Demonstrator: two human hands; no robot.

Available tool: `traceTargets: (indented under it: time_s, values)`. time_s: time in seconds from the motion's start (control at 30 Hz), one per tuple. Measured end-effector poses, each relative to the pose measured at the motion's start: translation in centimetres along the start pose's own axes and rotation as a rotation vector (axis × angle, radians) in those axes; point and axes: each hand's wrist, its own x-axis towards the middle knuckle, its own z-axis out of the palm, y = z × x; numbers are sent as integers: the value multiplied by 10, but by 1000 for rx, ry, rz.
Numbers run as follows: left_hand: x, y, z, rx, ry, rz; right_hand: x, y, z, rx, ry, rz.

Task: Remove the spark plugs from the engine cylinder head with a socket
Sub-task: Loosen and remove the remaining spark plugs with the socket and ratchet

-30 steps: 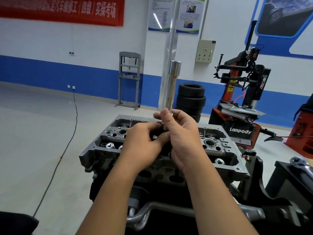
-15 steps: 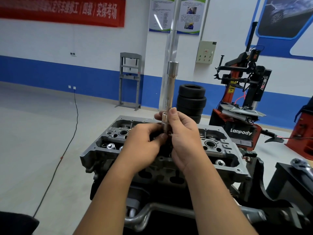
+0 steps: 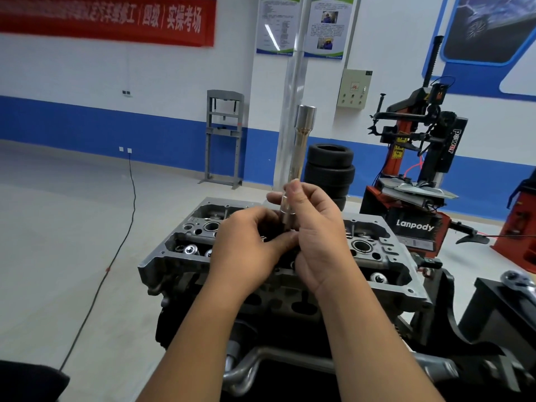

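I have the long socket (image 3: 300,146) standing upright in front of me, its wide end at the top and its lower end between my two hands above the middle of the cylinder head (image 3: 385,256). My right hand (image 3: 316,236) is wrapped around the socket's lower, wider collar, thumb pressed along its front. My left hand (image 3: 249,248) is curled in from the other side, its fingertips pinching at the socket's very bottom; what exactly they hold there I cannot tell, because my own fingers hide it. I cannot see a spark plug.

The cylinder head sits on a dark engine stand (image 3: 452,309) that serves as my working surface, with open bores and shiny valve parts showing on both sides of my hands. A ratchet head (image 3: 519,280) lies on a black block to my right.

The room is a workshop with a pale floor (image 3: 58,227) and a white wall carrying a blue band. A red banner (image 3: 107,18) hangs at upper left, posters (image 3: 301,24) higher up in the middle. A grey press frame (image 3: 224,137) stands against the wall, a stack of tyres (image 3: 330,169) behind the socket, and a red and black tyre changer (image 3: 417,169) to the right. A black cable (image 3: 116,256) runs across the floor from a wall outlet.
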Motion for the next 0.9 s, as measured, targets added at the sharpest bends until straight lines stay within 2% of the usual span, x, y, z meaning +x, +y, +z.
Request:
traceTargets:
  time_s: [0.07,0.23,0.3,0.43,0.63,0.8,0.9]
  values:
    - [-1,0,1,18,25,2,0,1,-1,-21,-19,-16]
    - [0,4,-7,-41,-196,18,0,2,0,-95,-8,-43]
    - [1,1,-5,-41,-161,24,0,2,1,-78,-8,-30]
    - [-4,2,0,103,34,54,-1,1,0,-24,-23,-35]
    - [-1,5,-7,70,-143,66,-1,1,1,-53,-18,-33]
    - [-4,2,-2,69,7,72,-1,2,0,-8,-14,-35]
    - [-3,2,-2,62,-21,68,-1,3,-1,-63,-20,-54]
